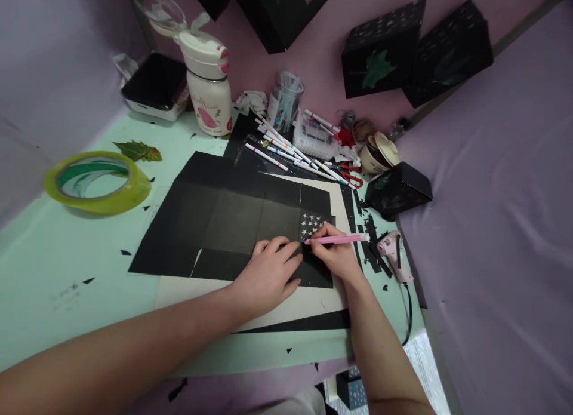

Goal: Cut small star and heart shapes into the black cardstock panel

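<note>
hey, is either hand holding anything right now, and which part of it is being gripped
The right hand holds a pink pen near its tip. The left hand holds nothing visible; it rests on the black sheet.

In front of you, at 12 o'clock, stands a pink wall (313, 74). At your 10 o'clock is a lavender wall (54, 62), darker toward its top. At 3 o'clock, a purple covering (492, 224) shows soft folds like cloth. Your pale green table (45, 283) reaches toward 8 o'clock. The light is dim; near 5 o'clock a greyish surface (425, 367) looks brighter.
</note>
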A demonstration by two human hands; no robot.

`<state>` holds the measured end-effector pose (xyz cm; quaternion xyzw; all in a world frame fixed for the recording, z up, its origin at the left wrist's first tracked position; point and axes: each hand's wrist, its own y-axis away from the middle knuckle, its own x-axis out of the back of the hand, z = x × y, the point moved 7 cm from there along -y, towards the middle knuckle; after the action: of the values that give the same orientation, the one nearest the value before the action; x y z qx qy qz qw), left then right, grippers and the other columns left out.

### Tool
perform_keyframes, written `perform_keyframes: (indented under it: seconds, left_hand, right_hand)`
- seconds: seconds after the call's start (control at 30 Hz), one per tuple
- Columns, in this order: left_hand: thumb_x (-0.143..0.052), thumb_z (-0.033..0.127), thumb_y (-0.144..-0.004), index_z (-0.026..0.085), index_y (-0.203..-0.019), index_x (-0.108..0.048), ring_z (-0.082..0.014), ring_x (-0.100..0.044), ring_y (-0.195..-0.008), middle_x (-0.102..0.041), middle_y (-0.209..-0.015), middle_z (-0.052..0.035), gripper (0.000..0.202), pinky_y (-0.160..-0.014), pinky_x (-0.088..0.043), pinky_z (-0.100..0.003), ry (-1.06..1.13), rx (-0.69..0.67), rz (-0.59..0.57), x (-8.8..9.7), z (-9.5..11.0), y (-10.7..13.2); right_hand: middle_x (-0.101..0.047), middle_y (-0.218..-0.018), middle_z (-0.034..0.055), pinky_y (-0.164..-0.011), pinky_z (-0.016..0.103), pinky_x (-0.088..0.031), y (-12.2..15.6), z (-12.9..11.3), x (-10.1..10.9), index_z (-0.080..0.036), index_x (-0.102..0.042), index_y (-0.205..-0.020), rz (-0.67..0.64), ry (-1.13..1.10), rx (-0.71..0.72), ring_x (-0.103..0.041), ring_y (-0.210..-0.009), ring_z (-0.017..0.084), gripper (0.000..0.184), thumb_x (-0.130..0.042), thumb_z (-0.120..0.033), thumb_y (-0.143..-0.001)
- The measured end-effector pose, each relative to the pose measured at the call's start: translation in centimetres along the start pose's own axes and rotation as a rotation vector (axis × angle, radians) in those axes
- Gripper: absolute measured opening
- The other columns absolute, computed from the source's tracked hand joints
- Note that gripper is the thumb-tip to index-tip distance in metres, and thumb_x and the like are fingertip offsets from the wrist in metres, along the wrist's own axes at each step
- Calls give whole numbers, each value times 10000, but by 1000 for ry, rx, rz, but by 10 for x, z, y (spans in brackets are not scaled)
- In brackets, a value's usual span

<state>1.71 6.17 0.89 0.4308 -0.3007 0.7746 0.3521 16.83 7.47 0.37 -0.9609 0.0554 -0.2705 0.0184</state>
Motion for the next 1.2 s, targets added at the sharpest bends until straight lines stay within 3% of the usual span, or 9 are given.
perform_keyframes:
  seconds: [0.2,0.43,0.7,0.83,1.0,1.2]
  left_hand:
    - [-610,306,-864,172,-1198,-591,-293,-425,-1205,-559,-1311,-77,360,-916,-357,-467,-5,9,-10,-1,-1,0]
    - [-589,326,-881,174,-1211,-582,-288,-415,-1213,-548,-1331,-81,364,-930,-344,-466,-9,1,-14,-3,-1,1]
    - [-617,313,-863,169,-1204,-582,-280,-425,-1199,-551,-1323,-72,372,-919,-353,-458,6,8,-9,-2,-1,0]
    - [-613,305,-863,161,-1205,-580,-290,-423,-1205,-543,-1331,-93,372,-927,-354,-464,5,8,-10,-1,-1,0]
    - [-610,296,-863,159,-1198,-583,-301,-429,-1200,-540,-1337,-105,364,-921,-357,-472,13,6,0,-1,-1,0]
    - [-606,307,-865,162,-1195,-580,-298,-436,-1193,-546,-1332,-101,361,-909,-361,-465,15,6,-3,-1,-1,0]
  right_hand:
    - [-558,-628,-37,-532,237,-380,3,-2,4,-203,-535,-679,51,23,14,-497,-577,124,131,-621,-198,-776]
    - [-622,-683,-26,-623,250,-460,14,-7,7,-221,-640,-795,237,-61,19,-581,-636,135,76,-602,-230,-861]
    - [-665,-686,-8,-595,253,-452,12,-2,3,-209,-669,-754,169,0,-35,-600,-643,148,117,-607,-243,-848]
    - [-644,-658,-18,-558,247,-441,14,-2,2,-205,-630,-734,188,47,-41,-580,-594,139,79,-626,-218,-812]
    - [-626,-621,-11,-550,258,-435,15,-2,1,-206,-593,-660,216,43,-45,-571,-579,145,173,-633,-248,-823]
    - [-636,-633,-11,-550,257,-446,17,2,2,-209,-631,-725,259,-24,-84,-583,-580,145,141,-648,-287,-842]
